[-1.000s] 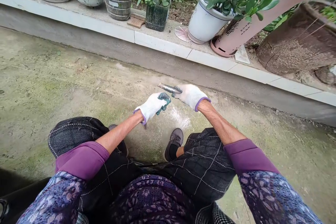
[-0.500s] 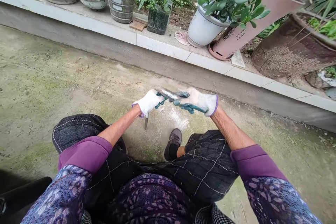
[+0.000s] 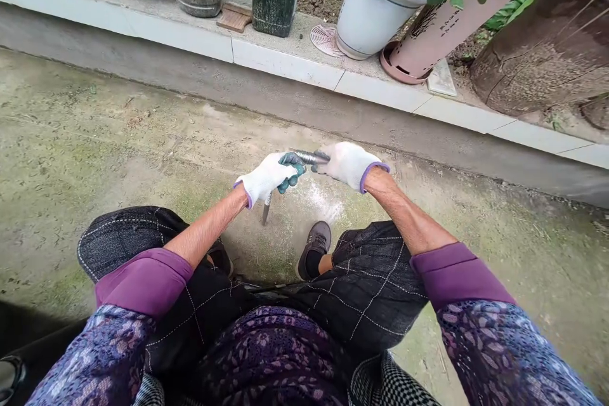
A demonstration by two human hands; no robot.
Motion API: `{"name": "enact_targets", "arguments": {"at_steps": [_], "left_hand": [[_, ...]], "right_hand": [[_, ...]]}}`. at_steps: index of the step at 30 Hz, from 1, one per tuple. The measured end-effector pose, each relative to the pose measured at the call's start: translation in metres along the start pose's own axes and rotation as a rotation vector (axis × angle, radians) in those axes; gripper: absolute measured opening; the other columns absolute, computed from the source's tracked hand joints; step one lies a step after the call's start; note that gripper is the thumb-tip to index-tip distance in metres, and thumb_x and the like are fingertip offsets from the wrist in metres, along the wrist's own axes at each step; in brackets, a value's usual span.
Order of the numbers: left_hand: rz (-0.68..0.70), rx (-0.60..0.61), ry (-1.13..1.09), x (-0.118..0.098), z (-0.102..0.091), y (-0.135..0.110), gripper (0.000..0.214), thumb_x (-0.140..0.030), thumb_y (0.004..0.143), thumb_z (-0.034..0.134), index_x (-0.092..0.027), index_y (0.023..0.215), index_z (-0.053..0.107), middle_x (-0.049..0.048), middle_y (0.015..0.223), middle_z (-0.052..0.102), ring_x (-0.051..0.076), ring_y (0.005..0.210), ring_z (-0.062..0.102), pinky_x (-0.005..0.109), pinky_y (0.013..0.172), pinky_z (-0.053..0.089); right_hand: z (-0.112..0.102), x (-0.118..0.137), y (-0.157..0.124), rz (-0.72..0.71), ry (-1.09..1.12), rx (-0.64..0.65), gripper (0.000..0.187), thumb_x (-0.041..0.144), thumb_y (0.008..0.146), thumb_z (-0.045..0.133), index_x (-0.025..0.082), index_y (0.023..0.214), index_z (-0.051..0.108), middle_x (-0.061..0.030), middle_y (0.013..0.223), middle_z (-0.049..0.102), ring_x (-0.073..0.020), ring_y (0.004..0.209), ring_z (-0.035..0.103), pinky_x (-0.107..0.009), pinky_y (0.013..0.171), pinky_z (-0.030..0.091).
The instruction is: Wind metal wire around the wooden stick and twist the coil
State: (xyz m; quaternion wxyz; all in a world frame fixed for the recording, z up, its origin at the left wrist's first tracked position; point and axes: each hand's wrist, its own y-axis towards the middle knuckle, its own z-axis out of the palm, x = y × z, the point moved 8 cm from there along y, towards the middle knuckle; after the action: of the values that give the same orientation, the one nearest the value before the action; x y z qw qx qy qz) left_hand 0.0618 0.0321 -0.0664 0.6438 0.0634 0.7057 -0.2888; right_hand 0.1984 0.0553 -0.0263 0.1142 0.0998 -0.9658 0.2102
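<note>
Both of my hands wear white knit gloves with green-coated fingers and purple cuffs. My left hand is closed, its fingers curled at the left end of a shiny silver rod-like piece. My right hand is wrapped over the right end of that piece, palm turned down, its fingers mostly hidden. Below the left hand a short, dark, narrow bar sticks out downwards. Whether it joins the silver piece inside the glove I cannot tell. White powder lies on the ground under the hands.
A low ledge with white tile edging runs across ahead. On it stand a white pot with a succulent, a dark square pot, a pink tall planter and a big brown pot. My shoe is close below.
My right hand has rolled over, so the back of its glove now faces up and its green fingers are hidden. Less of the silver piece shows. The view has tilted slightly downwards.
</note>
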Motion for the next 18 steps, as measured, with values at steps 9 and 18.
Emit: {"name": "enact_targets", "arguments": {"at_steps": [9, 18], "left_hand": [[0.009, -0.056, -0.088, 0.007, 0.0, -0.006, 0.009, -0.018, 0.073, 0.062, -0.017, 0.082, 0.063, -0.0043, 0.053, 0.053, 0.006, 0.04, 0.042, 0.02, 0.038, 0.032], [0.043, -0.086, -0.056, 0.003, -0.01, -0.006, 0.004, -0.015, 0.076, 0.059, -0.015, 0.078, 0.062, -0.0041, 0.053, 0.053, 0.006, 0.041, 0.044, 0.017, 0.038, 0.034]], "right_hand": [[-0.007, 0.005, -0.014, -0.012, 0.284, -0.014, 0.024, 0.037, 0.082, 0.063, 0.016, 0.09, 0.068, 0.0024, 0.059, 0.052, -0.0081, 0.049, 0.043, -0.022, 0.047, 0.033], [0.001, 0.022, -0.04, -0.02, 0.69, 0.179, 0.026, 0.04, 0.076, 0.07, 0.016, 0.084, 0.065, 0.0038, 0.058, 0.051, -0.0067, 0.042, 0.042, -0.02, 0.035, 0.035]]}}
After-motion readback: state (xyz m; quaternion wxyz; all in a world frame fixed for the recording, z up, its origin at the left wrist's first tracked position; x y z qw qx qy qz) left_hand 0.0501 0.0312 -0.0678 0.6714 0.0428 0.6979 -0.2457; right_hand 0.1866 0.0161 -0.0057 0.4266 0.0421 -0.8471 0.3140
